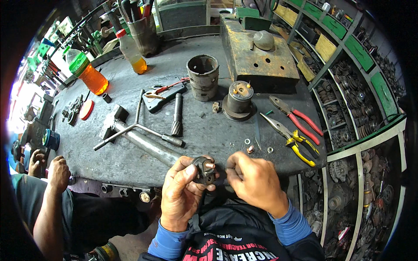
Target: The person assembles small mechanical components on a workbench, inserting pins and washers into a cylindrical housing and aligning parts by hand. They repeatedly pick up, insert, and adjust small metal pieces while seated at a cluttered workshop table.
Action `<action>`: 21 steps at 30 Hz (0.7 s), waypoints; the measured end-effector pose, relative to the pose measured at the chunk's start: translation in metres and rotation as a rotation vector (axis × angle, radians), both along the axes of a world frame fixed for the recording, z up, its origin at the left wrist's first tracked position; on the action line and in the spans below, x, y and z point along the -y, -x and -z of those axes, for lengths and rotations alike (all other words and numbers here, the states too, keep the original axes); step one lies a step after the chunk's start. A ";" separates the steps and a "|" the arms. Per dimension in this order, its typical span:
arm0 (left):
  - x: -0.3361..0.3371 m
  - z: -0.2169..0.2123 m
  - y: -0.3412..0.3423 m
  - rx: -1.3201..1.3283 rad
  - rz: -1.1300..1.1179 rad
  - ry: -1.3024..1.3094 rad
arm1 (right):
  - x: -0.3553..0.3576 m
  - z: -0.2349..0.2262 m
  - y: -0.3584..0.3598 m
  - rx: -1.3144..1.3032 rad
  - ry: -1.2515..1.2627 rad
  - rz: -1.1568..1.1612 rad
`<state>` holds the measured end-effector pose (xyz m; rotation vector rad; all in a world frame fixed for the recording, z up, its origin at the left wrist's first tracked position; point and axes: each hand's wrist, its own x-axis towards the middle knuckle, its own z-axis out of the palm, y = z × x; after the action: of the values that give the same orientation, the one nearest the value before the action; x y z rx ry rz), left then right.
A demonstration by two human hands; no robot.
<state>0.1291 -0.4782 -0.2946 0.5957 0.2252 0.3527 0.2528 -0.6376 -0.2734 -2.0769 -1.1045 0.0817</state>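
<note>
My left hand [177, 193] grips a small black round cap [201, 177] between thumb and fingers, with a copper-coloured stud [210, 166] standing out of it. Just to its right, my right hand [257, 177] is closed with fingers curled and pinched. What those fingers hold, if anything, is hidden. On the bench beyond the right hand lie a copper bolt [250, 149], a washer [247, 141] and a nut [270, 150]. A hammer [146, 143] lies with its handle end close to my left hand, and a three-armed wrench [136, 125] rests across it.
Yellow-handled pliers [296, 141] and red-handled pliers [300, 119] lie at right. Behind stand a metal cylinder [238, 100], a hollow metal sleeve [203, 80] and a rusty block [261, 56]. Bottles [89, 76] are far left. Another person's hand [58, 173] is at the left edge.
</note>
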 end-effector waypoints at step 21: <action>0.023 -0.003 -0.010 0.083 0.121 0.069 | 0.009 -0.011 0.013 0.127 -0.537 -0.067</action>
<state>0.1388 -0.5015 -0.2916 0.5227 0.1205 0.2516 0.2401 -0.6467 -0.2627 -1.5808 -1.1237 -0.2890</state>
